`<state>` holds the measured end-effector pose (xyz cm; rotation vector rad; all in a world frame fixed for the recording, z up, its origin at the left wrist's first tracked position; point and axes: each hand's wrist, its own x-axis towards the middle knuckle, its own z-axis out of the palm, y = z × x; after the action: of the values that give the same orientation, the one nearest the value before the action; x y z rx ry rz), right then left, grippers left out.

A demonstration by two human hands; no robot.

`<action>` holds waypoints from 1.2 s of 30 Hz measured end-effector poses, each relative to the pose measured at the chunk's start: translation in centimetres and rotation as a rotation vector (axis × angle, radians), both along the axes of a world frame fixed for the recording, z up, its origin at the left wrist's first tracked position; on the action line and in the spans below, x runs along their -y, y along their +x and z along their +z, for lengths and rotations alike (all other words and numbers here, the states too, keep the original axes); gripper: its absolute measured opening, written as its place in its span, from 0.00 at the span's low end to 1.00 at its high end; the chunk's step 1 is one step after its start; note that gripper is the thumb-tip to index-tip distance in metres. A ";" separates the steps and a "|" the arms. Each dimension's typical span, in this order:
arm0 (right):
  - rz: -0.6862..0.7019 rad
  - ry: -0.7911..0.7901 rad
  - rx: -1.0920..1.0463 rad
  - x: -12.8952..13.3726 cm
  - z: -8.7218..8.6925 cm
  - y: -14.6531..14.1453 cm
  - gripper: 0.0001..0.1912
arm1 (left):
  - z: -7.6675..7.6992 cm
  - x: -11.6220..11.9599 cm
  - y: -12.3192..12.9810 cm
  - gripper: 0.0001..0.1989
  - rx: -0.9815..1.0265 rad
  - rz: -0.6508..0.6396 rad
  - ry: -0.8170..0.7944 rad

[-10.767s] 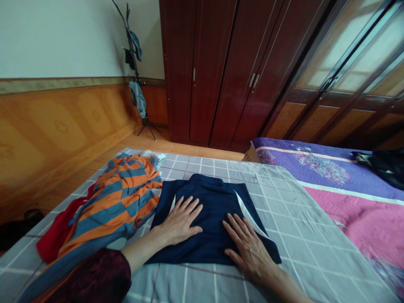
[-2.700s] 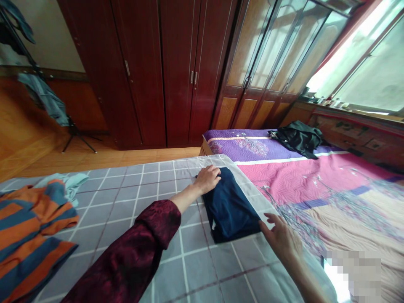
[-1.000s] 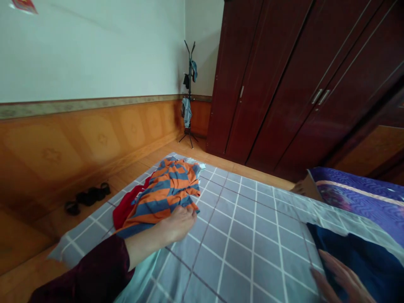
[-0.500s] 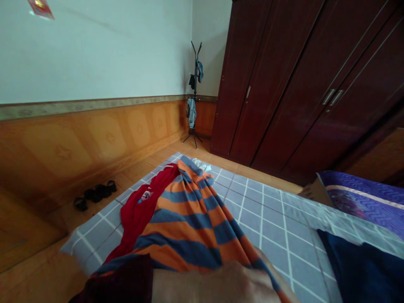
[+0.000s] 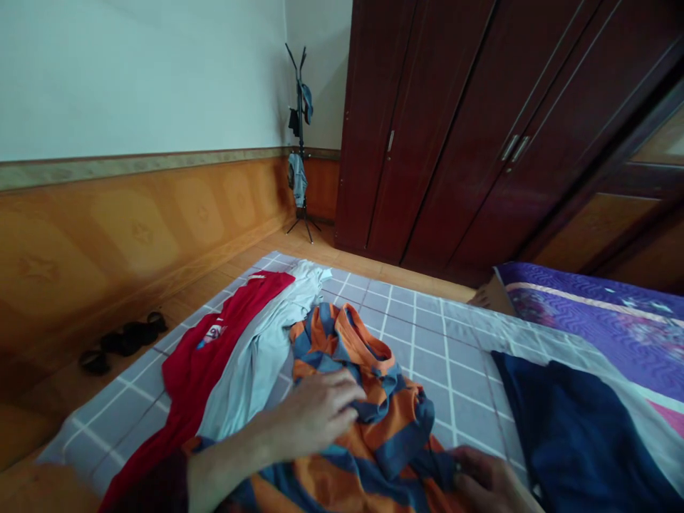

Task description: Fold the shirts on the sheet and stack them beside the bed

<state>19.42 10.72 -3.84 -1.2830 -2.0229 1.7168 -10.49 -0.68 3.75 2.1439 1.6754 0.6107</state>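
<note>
An orange and blue striped shirt (image 5: 368,420) lies crumpled on the bed (image 5: 427,335), its collar facing the far side. My left hand (image 5: 320,410) rests over the shirt's left part with fingers bent and somewhat apart, and no cloth shows gripped in it. At the lower right, my right hand (image 5: 484,477) pinches the shirt's edge between thumb and fingers. To the left of the striped shirt lie a pale grey garment (image 5: 256,363) and a red garment (image 5: 206,363), side by side. Dark blue clothing (image 5: 582,427) sits at the right.
A black coat stand (image 5: 301,135) with a cap and cloths stands in the far corner, beside a dark red wardrobe (image 5: 427,135). Black shoes (image 5: 128,338) are on the floor at left. Purple bedding (image 5: 598,306) lies at the right.
The striped shirt has come down nearer, bunched up with its collar showing, and the pale garment is uncovered. My left hand has moved up and left; my right hand now shows clearly.
</note>
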 end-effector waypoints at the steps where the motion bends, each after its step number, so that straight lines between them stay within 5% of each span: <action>1: -0.077 0.146 0.091 -0.4 -0.5 0.2 0.23 | -0.3 -0.4 -1.0 0.14 -0.018 0.094 0.013; 4: -0.200 0.528 0.167 -0.6 -0.8 -1.4 0.32 | -1.6 -2.7 -2.9 0.23 -0.085 0.201 0.050; 6: -0.118 0.673 0.091 -0.1 -0.2 -3.7 0.34 | -2.4 -4.9 -3.6 0.28 -0.154 0.192 0.095; 8: -0.025 0.713 0.024 0.1 0.6 -5.6 0.25 | -3.3 -7.2 -4.4 0.33 -0.208 0.190 0.119; 11: -0.145 0.585 -0.072 -1.1 1.4 -5.8 0.14 | -4.4 -10.0 -5.7 0.36 -0.184 0.234 0.095; 17: -0.976 0.173 -0.317 -5.1 0.9 0.3 0.17 | -7.5 -11.6 -8.0 0.26 -0.020 0.365 0.192; 21: -1.006 0.065 -0.347 -5.0 -0.3 0.5 0.19 | -9.2 -12.2 -8.5 0.23 0.001 0.493 0.177; 26: -0.707 0.454 -0.093 -4.9 -0.7 -1.2 0.31 | -7.8 -12.3 -9.5 0.07 0.125 0.582 0.145; 29: -0.509 0.574 0.121 -4.9 -0.4 -1.1 0.23 | -6.0 -11.8 -11.0 0.12 0.232 0.671 0.211; 33: -0.807 0.661 0.145 -4.7 0.0 0.3 0.19 | -4.9 -11.2 -13.0 0.14 0.351 0.775 0.290; 36: -0.993 0.773 0.049 -4.7 -0.1 1.2 0.16 | -4.0 -10.6 -13.1 0.13 0.522 0.672 0.214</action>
<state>20.65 15.46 -3.98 -1.5693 -1.3681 0.4052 -23.55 9.94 -0.29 1.3041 2.0424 1.4421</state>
